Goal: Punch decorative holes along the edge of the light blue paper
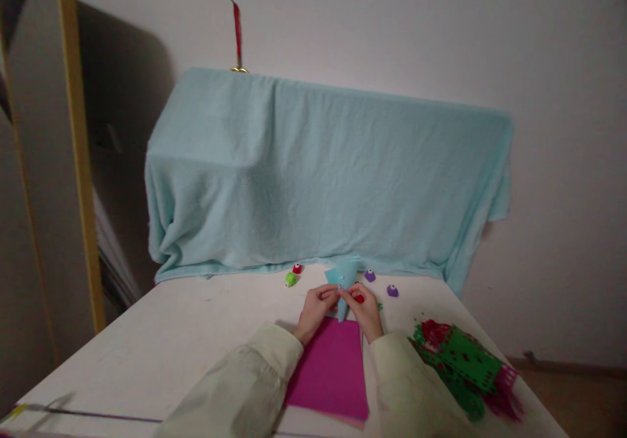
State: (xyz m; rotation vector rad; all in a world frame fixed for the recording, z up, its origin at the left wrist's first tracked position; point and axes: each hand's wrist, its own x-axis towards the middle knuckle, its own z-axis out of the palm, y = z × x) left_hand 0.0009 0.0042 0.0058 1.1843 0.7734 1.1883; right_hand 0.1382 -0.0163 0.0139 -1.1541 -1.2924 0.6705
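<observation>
White table (171, 340) against draped blue blanket (323, 177). Blue paper piece (343, 276) is pinched by left hand (317, 307); small red punch (359, 298) is gripped by right hand (366, 309) above magenta sheet (330, 373). Punching seems underway; the edge needs aligning in the slot.

Both arms reach forward in pale sleeves, close together; the left hand (317, 307) has its fingers curled in, with the fingertips pinched; the right hand (365, 311) is bent the same way, with its fingers closed; the two hands almost touch at the fingertips.
</observation>
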